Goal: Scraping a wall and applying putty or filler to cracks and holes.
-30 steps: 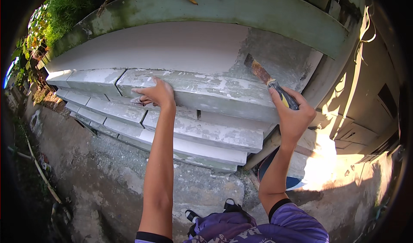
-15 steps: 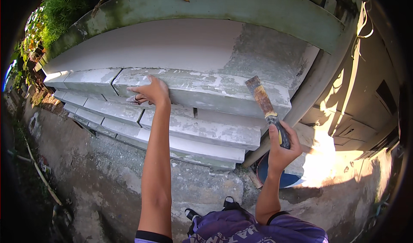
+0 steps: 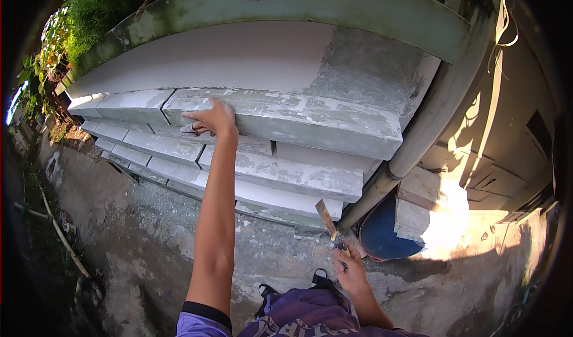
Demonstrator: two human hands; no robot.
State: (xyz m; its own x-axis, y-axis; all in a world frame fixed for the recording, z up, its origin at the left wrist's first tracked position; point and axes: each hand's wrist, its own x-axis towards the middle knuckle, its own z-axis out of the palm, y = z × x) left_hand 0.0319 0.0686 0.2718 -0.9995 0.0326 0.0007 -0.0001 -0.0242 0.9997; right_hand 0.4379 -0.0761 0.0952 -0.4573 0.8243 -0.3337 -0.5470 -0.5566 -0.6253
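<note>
Head view, left hand (image 3: 213, 119) on ledge edge (image 3: 280, 119), right hand (image 3: 349, 271) gripping scraper (image 3: 327, 219)

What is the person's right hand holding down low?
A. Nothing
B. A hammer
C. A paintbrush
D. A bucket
C: the right hand grips a paintbrush with its bristles pointing up, near the wall's base, while the left hand rests on a painted ledge.

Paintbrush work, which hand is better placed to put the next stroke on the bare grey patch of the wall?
Probably the right hand: it grips the paintbrush, bristles up, though low by the blue bucket. The left hand has no brush and rests on the painted ledge, left of the grey patch.
</note>
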